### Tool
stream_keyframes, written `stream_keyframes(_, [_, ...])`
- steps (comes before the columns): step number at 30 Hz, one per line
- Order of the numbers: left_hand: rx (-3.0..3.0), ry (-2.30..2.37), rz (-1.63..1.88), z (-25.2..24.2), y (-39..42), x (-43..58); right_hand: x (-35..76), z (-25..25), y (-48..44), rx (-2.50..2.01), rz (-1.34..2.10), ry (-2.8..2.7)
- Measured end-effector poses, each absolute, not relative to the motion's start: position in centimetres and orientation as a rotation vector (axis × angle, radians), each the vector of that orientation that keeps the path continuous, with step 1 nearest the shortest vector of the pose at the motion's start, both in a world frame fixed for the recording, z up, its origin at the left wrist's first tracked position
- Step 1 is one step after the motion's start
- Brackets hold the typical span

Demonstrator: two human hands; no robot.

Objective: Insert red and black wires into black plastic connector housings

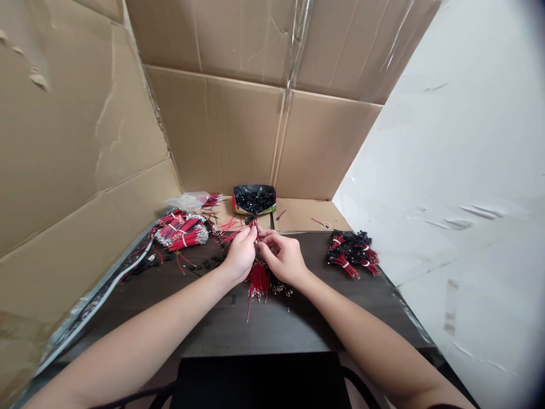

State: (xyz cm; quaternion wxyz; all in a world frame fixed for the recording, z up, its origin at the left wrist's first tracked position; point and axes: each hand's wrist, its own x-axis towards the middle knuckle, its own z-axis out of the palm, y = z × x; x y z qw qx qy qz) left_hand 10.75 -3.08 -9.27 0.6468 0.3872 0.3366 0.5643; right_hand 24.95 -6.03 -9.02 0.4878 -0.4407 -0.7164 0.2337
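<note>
Red wire is the main stock on the dark table (264,324). A loose sheaf (258,281) of it lies directly beneath the wrists, ends fanned toward the near edge. The left hand (242,254) and the right hand (283,257) meet at the fingertips just above that sheaf, both closed in a pinch on a single wire (256,226) that stands up between them. A small dark piece sits at its top end; its exact form cannot be told at this size. Judged by appearance, the single wire is very light, thin and limp, and bends at any touch. Its insulation looks smooth and its end fittings look delicate. The sound grip is a fingertip pinch on the insulation close to the end, not on the tip itself. Tied bundles (181,233) with pale bands lie to the left, and finished-looking bundles (352,255) with black ends lie well apart to the right. A black tray (254,200) of small black parts stands at the back, near a clear plastic bag (188,200). Cardboard panels (221,130) wall the station behind and to the left.
</note>
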Motion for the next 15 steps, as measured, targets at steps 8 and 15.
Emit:
stream_keyframes(8, [0.87,0.864,1.351,-8.0,-1.2,8.9,26.5,-7.9,-5.8,-1.038,0.842,-1.789])
stream_keyframes(15, [1.185,0.91,1.155,-8.2,-1.1,8.9,28.5,-7.1,-4.5,-0.979,0.793,-1.73])
